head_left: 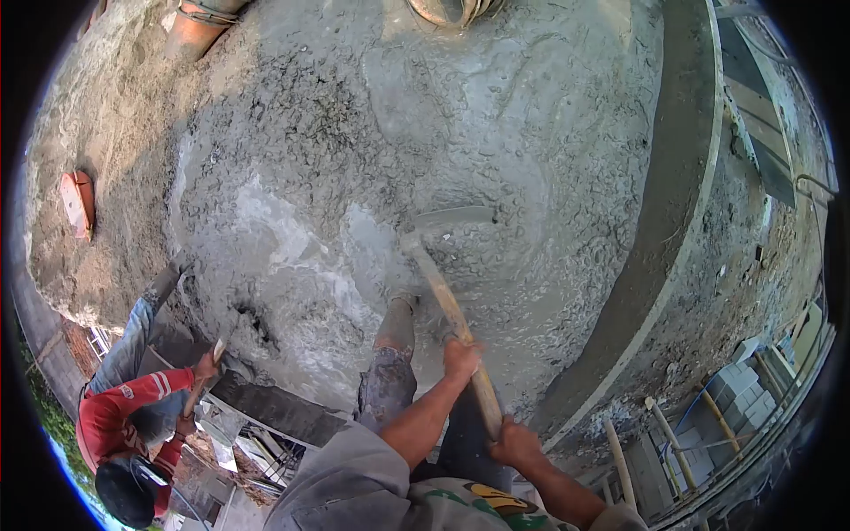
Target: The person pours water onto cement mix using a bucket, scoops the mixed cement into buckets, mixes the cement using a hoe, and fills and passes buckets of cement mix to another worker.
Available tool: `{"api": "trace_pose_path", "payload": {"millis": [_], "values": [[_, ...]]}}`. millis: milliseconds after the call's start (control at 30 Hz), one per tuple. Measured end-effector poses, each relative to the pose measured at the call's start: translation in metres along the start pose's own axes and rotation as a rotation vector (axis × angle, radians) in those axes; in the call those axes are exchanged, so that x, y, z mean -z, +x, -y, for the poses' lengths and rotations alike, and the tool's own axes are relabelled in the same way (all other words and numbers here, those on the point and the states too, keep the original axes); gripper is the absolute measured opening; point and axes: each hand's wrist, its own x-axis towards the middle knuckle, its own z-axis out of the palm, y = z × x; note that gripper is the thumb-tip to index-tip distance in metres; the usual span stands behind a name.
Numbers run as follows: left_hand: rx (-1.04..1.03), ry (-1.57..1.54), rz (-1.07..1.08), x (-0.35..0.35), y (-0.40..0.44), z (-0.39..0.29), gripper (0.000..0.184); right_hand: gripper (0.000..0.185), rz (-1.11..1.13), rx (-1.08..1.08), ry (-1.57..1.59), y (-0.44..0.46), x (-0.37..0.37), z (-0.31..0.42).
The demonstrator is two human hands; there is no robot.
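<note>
My left hand (462, 359) is closed around the middle of the wooden handle of a hoe (445, 301). Lower down, near the handle's end, my right hand (519, 444) grips the same shaft. The hoe's wide blade (456, 216) lies in the wet grey concrete (540, 177), its lower part coated or sunk in the mix. One of my boots (396, 326) stands in the concrete left of the handle; the other leg is mostly hidden behind my arms and the shaft.
At the left a co-worker in a red top (133, 398) bends over, holding another wooden-handled tool (202, 380). A concrete-smeared edge (660, 221) curves along the right. Orange pipe (197, 31) lies at top left, a hose end (447, 11) at top centre. Grey blocks (739, 394) are stacked lower right.
</note>
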Motion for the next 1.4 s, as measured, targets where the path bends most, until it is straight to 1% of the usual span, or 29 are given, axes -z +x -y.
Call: {"api": "trace_pose_path", "payload": {"millis": [33,100,133,200,233,267,300,333,400,433,533,600,633,667,733,800,833,867,933,1000,1100,1133,1200,1233,1267,1300,1333,1367,1400], "values": [[-0.063,0.161,-0.119,-0.012,-0.006,0.038,0.039,0.056,0.005,-0.007,-0.042,-0.014,-0.003,-0.014],[-0.2,0.26,-0.279,-0.026,0.0,0.048,0.042,0.051,0.003,-0.005,-0.131,-0.029,0.005,-0.031],[-0.26,0.206,-0.316,-0.028,-0.009,0.028,0.041,0.048,-0.084,0.027,-0.136,-0.022,0.012,-0.035],[-0.267,-0.398,-0.109,-0.024,-0.049,-0.084,0.029,0.043,-0.241,0.091,-0.147,0.007,0.028,-0.036],[-0.3,-0.509,-0.028,-0.019,-0.03,-0.121,0.024,0.04,-0.368,0.154,-0.127,0.03,0.046,-0.024],[-0.339,-0.532,-0.033,-0.011,-0.012,-0.168,0.026,0.037,-0.493,0.217,-0.103,0.056,0.072,-0.002],[-0.383,-0.442,0.037,0.0,0.033,-0.2,0.047,0.035,-0.536,0.228,-0.106,0.079,0.105,0.026],[-0.53,-0.443,-0.049,0.004,0.055,-0.249,0.039,0.034,-0.593,0.268,-0.067,0.098,0.14,0.057],[-0.69,-0.348,-0.16,0.011,0.113,-0.326,0.023,0.033,-0.668,0.306,-0.034,0.131,0.198,0.113],[-0.73,-0.191,-0.201,0.016,0.156,-0.343,0.025,0.032,-0.675,0.291,0.01,0.142,0.211,0.135],[-0.499,0.231,-0.073,0.022,0.192,-0.344,0.029,0.04,-0.605,0.225,0.163,0.172,0.194,0.148],[-0.538,0.409,-0.264,0.012,0.172,-0.295,0.041,0.046,-0.488,0.188,0.273,0.169,0.14,0.142],[-0.499,0.488,-0.245,0.011,0.17,-0.259,0.05,0.049,-0.454,0.193,0.318,0.16,0.12,0.131],[-0.388,0.524,-0.103,0.018,0.138,-0.239,0.077,0.051,-0.4,0.177,0.371,0.14,0.097,0.126],[-0.23,0.513,0.012,0.02,0.116,-0.169,0.073,0.054,-0.296,0.036,0.43,0.087,0.069,0.127],[-0.073,0.555,0.097,0.027,0.079,-0.119,0.067,0.054,-0.229,-0.026,0.281,0.049,0.032,0.107],[-0.014,0.546,0.077,0.027,0.054,-0.109,0.065,0.058,-0.11,-0.128,0.203,0.026,0.033,0.105],[0.029,0.593,0.144,0.029,0.037,-0.097,0.061,0.058,-0.088,-0.119,0.126,0.006,0.03,0.096],[0.076,0.465,0.216,0.035,-0.009,-0.096,0.057,0.059,-0.029,-0.126,-0.008,-0.027,0.023,0.078],[-0.098,0.605,-0.064,0.051,-0.072,-0.14,0.054,0.06,0.003,-0.131,-0.087,-0.045,0.027,0.076],[-0.198,0.33,-0.144,0.057,-0.039,-0.135,0.049,0.059,-0.051,-0.099,-0.112,-0.04,0.05,0.097],[-0.251,0.053,-0.07,0.072,-0.022,-0.176,0.047,0.058,-0.101,-0.062,-0.101,-0.013,0.072,0.118],[-0.358,0.007,-0.189,0.113,0.027,-0.28,0.049,0.054,-0.332,0.132,-0.058,0.052,0.113,0.175],[-0.401,0.039,-0.238,0.129,0.092,-0.303,0.046,0.052,-0.412,0.211,-0.01,0.083,0.143,0.216],[-0.519,-0.032,-0.209,0.156,0.128,-0.357,0.045,0.05,-0.46,0.275,-0.008,0.11,0.177,0.262],[-0.596,0.034,-0.328,0.182,0.158,-0.407,0.046,0.048,-0.513,0.369,0.066,0.135,0.208,0.306],[-0.544,0.126,-0.345,0.208,0.181,-0.456,0.047,0.047,-0.581,0.426,0.104,0.16,0.234,0.347],[-0.555,0.332,-0.48,0.231,0.226,-0.486,0.05,0.048,-0.565,0.45,0.116,0.183,0.258,0.385],[-0.516,0.535,-0.559,0.249,0.229,-0.515,0.054,0.049,-0.444,0.489,0.193,0.196,0.274,0.417]]}}
